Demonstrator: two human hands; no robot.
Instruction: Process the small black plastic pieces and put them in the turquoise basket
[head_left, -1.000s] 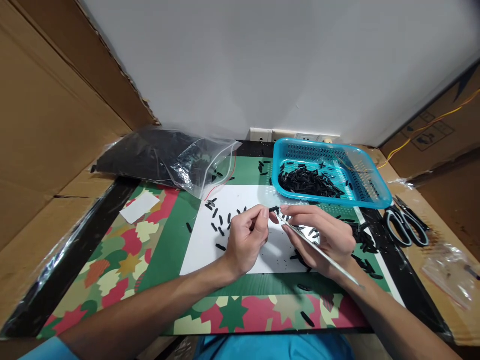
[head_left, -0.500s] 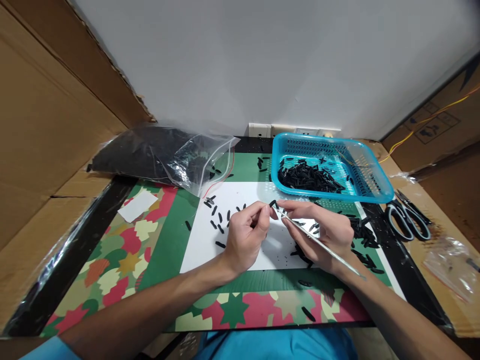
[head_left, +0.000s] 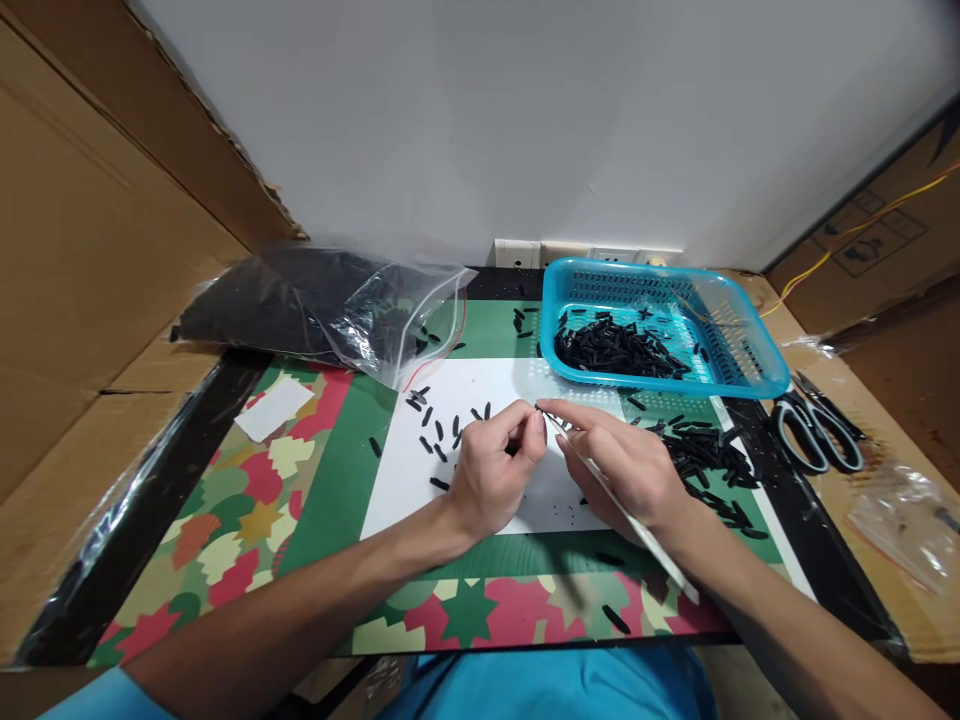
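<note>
From over the shoulder in the head view, the left hand (head_left: 491, 475) is curled with thumb and forefinger pinched together on something small and dark, apparently one of the little black pieces (head_left: 512, 447), though the fingers hide most of it. The right hand (head_left: 626, 465) is closed pen-fashion around a slim metal tool (head_left: 622, 505), whose long axis runs from about 4 o'clock, by the wrist, up to about 10 o'clock, where its tip sits just beside the left fingertips (head_left: 536, 425). So the pinched piece lies at roughly 9 o'clock from the tool tip, near enough that I cannot tell whether they touch. Both hands hover over the white sheet (head_left: 405, 500), which lies on the patterned mat (head_left: 247, 510). More loose black pieces (head_left: 439, 430) are scattered on the sheet at 10 o'clock from the left hand, and a denser heap (head_left: 705, 455) lies at 2 o'clock from the right hand. Beyond that, at 1 o'clock, stands the blue basket (head_left: 750, 375) holding more of them; the scissors (head_left: 814, 435) lie off at 3 o'clock, and a clear bag (head_left: 330, 310) of dark material lies at 11 o'clock.
</note>
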